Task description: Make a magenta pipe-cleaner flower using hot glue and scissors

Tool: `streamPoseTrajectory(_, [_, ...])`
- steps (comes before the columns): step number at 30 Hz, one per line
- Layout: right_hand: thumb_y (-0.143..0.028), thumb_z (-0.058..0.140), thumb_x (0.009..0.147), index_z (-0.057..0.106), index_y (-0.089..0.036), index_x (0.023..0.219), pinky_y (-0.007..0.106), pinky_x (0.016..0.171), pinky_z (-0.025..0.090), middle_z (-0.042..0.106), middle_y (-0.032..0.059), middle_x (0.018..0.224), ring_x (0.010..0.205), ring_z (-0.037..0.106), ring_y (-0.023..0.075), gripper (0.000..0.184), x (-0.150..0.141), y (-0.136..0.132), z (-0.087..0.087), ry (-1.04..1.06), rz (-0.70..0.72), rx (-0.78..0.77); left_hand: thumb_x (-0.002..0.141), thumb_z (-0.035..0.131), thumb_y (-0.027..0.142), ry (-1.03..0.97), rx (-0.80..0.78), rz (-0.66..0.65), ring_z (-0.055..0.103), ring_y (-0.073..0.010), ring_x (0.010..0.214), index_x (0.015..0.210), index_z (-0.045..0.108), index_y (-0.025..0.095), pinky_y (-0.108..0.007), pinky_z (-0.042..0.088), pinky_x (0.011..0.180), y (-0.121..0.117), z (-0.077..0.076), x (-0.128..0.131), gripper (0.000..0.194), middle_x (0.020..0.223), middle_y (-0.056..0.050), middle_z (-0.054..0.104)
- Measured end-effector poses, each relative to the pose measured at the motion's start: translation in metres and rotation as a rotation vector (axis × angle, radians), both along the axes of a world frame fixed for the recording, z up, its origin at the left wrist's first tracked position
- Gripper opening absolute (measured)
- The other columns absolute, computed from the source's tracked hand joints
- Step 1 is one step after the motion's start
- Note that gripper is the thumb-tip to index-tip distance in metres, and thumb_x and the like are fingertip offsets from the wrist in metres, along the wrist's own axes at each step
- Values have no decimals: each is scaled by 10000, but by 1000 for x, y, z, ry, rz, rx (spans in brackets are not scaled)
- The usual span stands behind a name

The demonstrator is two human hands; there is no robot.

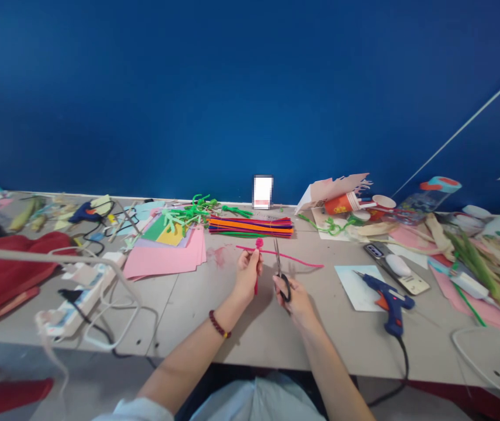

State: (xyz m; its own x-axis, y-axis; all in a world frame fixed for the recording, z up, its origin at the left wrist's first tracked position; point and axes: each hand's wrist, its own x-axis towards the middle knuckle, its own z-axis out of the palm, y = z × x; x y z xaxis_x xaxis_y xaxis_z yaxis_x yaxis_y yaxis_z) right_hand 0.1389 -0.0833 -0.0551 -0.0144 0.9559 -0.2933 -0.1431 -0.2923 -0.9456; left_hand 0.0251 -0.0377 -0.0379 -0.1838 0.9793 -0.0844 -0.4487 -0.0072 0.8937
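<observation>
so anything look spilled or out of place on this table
A reddish smear stains the bare tabletop just left of the left hand, beside the pink paper stack. At the back right an orange paper cup lies tipped on its side. Nothing else stands out beyond general clutter.

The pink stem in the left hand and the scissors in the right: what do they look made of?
Pink fuzzy stem: looks like a chenille pipe cleaner, matte, tip coiled. Black-handled scissors: grey blades, probably metal; handles likely plastic. Left hand and right hand grip them.
</observation>
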Motion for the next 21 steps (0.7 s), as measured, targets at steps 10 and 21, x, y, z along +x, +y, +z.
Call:
streamPoseTrajectory(10, [-615, 649, 637, 377, -207, 468, 228, 339, 144, 310, -77, 330, 311, 224, 45, 519, -1, -3, 7, -6, -107, 41, 659, 705, 463, -77, -24, -9, 372, -40, 392, 633, 472, 172, -186, 283, 398, 0, 0, 1, 374, 530, 51, 504])
streamPoseTrajectory(21, [-639, 623, 648, 493, -185, 589, 219, 340, 210, 479, -34, 410, 327, 326, 69, 476, 6, -1, 11, -149, -58, 5, 695, 667, 483, 61, 13, 95, 422, -54, 399, 636, 492, 167, -195, 323, 417, 3, 0, -3, 366, 513, 43, 519])
